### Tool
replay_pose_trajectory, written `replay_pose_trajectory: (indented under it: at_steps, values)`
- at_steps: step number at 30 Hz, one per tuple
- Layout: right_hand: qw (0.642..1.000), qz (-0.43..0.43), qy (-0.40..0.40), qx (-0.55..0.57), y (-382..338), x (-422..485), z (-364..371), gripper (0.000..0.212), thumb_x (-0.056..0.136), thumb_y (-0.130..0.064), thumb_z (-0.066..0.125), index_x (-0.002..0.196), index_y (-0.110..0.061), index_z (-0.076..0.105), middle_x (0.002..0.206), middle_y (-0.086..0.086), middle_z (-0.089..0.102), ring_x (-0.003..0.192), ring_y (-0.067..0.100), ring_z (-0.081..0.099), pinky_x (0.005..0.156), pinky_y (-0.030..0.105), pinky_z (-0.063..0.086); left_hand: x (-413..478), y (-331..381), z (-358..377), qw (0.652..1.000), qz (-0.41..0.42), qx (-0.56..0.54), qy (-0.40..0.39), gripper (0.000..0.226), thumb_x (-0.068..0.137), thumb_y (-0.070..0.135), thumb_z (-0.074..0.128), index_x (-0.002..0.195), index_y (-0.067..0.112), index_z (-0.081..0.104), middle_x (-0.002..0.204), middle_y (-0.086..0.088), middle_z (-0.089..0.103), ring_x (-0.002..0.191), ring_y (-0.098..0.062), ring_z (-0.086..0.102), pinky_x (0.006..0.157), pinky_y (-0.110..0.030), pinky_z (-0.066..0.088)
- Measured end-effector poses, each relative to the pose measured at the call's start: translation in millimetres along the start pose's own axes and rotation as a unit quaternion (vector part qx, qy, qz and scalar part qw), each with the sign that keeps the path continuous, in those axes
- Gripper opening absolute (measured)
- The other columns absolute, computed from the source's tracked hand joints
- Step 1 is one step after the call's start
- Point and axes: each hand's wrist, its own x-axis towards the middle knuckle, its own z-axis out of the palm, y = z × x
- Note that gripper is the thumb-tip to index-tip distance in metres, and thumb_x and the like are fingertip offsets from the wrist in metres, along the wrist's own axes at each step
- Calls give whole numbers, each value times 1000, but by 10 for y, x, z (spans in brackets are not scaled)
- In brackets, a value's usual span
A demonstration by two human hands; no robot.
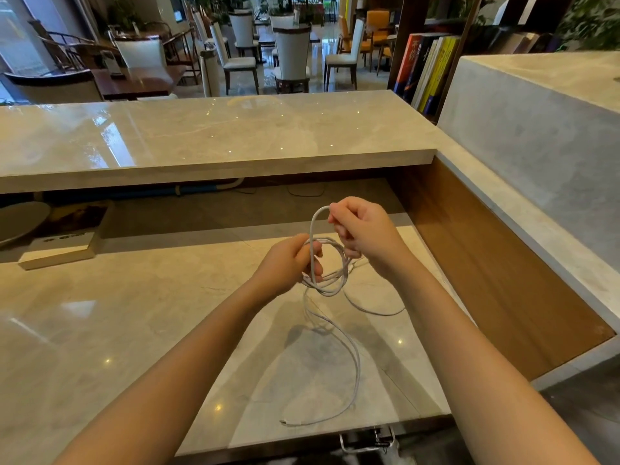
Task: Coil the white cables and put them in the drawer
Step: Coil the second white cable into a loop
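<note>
Two bare hands hold a half-coiled white cable above a marble desk.

At far left, under a raised counter (pixel 214 135), a book (pixel 58 251) lies flat on the desk (pixel 100 330) beside a grey dish (pixel 20 221). Near the centre, the left hand (pixel 288 263) is closed in a loose fist, gripping several loops of the cable (pixel 327 263) where they bunch together. Just to its right and a little higher, the right hand (pixel 362 229) is closed too, pinching a single tall loop of the same cable that arches up from the coil. The rest of the cable hangs from the coil and trails in loose curves across the desk toward the viewer, its plug (pixel 284 422) resting near the front edge. At right, a wood panel (pixel 486 263) walls off the desk. A metal handle (pixel 365 443) shows below the front edge.
</note>
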Motion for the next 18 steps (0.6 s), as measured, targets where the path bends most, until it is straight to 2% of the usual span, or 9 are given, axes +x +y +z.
replay_pose_trajectory:
  at_steps: [4, 6, 8, 11, 14, 16, 18]
  values:
    - [998, 1, -33, -58, -87, 16, -176, 23, 93, -23, 53, 80, -7, 64, 54, -1, 46, 42, 7, 36, 39, 19, 30, -21, -63, -109, 987, -12, -152, -45, 26, 98, 25, 40, 96, 14, 64, 68, 0, 66, 74, -17, 65, 79, -34, 50]
    - [995, -14, -32, -95, -125, 16, -235, 23, 92, -24, 55, 81, -7, 67, 54, 0, 47, 43, 7, 38, 41, 18, 33, -44, -65, -110, 976, -14, -209, -55, 29, 98, 26, 39, 97, 12, 65, 64, 3, 66, 78, -20, 64, 81, -34, 47]
    - [993, -37, -6, -116, -113, 16, -275, 23, 91, -24, 57, 82, -8, 69, 56, 1, 51, 46, 9, 42, 43, 19, 37, -54, -40, -103, 972, -18, -233, -29, 31, 98, 27, 39, 99, 12, 66, 66, 3, 65, 80, -17, 63, 82, -32, 45]
    - [996, -42, 31, -74, -32, -25, -264, 21, 90, -25, 58, 84, -9, 71, 58, 1, 55, 50, 10, 48, 47, 20, 43, -13, -21, -120, 989, -5, -127, 76, 32, 99, 32, 36, 93, 19, 65, 70, 1, 58, 76, -12, 57, 73, -25, 44]
    - [997, 18, -16, 71, -10, -86, -189, 22, 93, -24, 55, 87, -9, 71, 55, -3, 49, 46, 7, 40, 42, 18, 35, 27, -22, -114, 993, 30, -11, 110, 32, 99, 33, 35, 86, 17, 59, 65, 1, 54, 65, -11, 51, 63, -24, 44]
    - [999, 19, -39, 8, -82, -80, -192, 22, 92, -24, 56, 87, -10, 71, 55, -4, 48, 46, 5, 38, 42, 17, 31, 38, -68, -101, 995, 25, 32, 87, 31, 99, 32, 34, 84, 16, 57, 63, 1, 54, 62, -12, 52, 61, -26, 45]
    - [986, -29, -22, -165, -148, -30, -226, 20, 90, -26, 59, 85, -11, 72, 58, -6, 52, 50, 2, 44, 49, 16, 35, 29, -119, -123, 1000, -12, -15, -9, 33, 100, 30, 32, 86, 13, 57, 60, -1, 52, 60, -15, 56, 66, -30, 48]
